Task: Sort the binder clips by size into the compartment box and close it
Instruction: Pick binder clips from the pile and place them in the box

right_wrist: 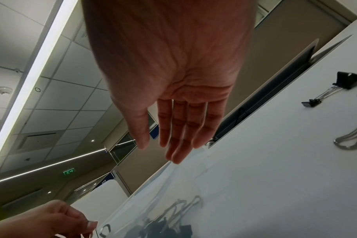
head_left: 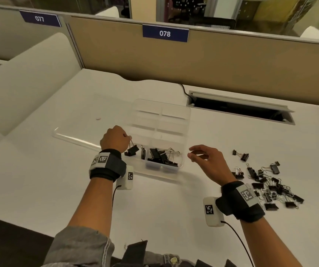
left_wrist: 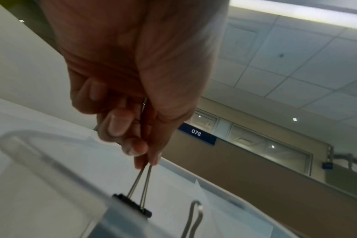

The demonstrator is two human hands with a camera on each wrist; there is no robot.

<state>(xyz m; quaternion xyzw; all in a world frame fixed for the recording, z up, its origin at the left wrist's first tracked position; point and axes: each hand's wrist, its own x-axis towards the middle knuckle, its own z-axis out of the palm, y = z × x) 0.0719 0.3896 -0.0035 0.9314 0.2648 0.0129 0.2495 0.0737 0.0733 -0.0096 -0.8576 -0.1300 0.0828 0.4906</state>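
Observation:
A clear compartment box [head_left: 185, 120] lies on the white desk, its lid [head_left: 72, 137] folded flat to the left. My left hand [head_left: 116, 139] pinches the wire handles of a black binder clip [head_left: 132, 150] [left_wrist: 132, 205] that hangs over the box's near-left compartment. Another clip [head_left: 143, 152] stands beside it. The near-right compartment holds several larger clips [head_left: 162, 157] [right_wrist: 165, 225]. My right hand [head_left: 203, 157] [right_wrist: 173, 136] hovers just right of the box with straight fingers and nothing in it. A loose pile of black clips [head_left: 270, 187] lies on the desk at the right.
A cable slot [head_left: 241, 110] opens in the desk behind the box, with a black cord [head_left: 185, 91] running into it. A tan partition [head_left: 193, 60] labelled 078 closes off the back. Two clips [head_left: 240, 155] lie apart from the pile.

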